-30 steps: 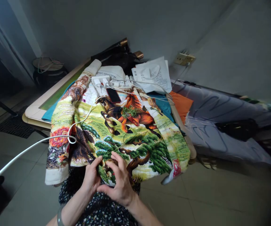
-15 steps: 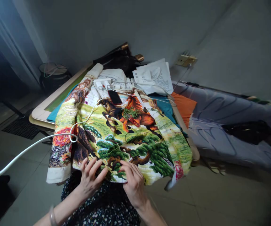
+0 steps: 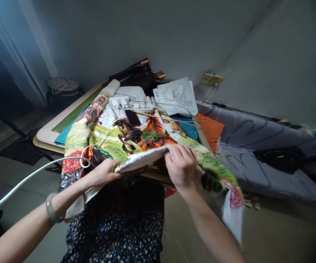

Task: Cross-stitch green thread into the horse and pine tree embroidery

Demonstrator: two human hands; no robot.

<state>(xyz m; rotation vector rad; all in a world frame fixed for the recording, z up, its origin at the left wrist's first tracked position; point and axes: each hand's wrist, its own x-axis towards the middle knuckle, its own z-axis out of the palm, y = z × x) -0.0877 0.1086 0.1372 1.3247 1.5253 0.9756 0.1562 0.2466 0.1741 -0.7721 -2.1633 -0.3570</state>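
A large embroidered cloth with horses and greenery lies over a table, its left side rolled up. My left hand grips its near edge, fingers partly hidden by the fabric. Closed on the same edge farther right is my right hand. Between the hands the edge is lifted and folded up, showing the pale back. A tangle of green thread rests on the horse picture, with a dark phone behind it. The cloth's right end hangs off the table, slightly blurred.
A white power strip with plugs and cables sits on the cloth. A thick white cable curves in from the left. White printed bags and black wrapping lie at the back. A covered bench stands to the right.
Both hands have gone from resting at the cloth's near edge to gripping and raising it. The edge is folded upward, covering the tree pattern, and the right end has swung outward.
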